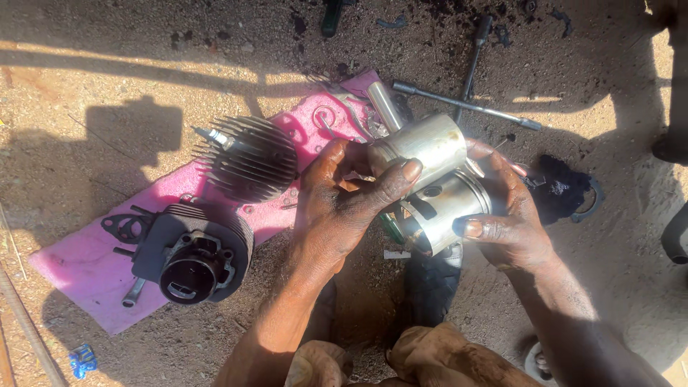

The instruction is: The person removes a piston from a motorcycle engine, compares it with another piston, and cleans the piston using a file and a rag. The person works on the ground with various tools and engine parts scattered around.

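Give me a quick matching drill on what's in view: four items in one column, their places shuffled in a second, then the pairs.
Items:
1. upper piston
2. finned cylinder head
3. cylinder barrel
4. cross wrench

Places:
A. on bare dirt, beyond the hands
B. near end of the pink cloth, bore facing the camera
C. in the left hand, thumb across it
D. middle of the pink cloth, farther from the camera than the barrel

Pairs: 1-C, 2-D, 3-B, 4-A. The right hand holds the lower piston.

Lower piston (441, 211) partly covered by both hands, dark tool (331, 16) cut off at top edge
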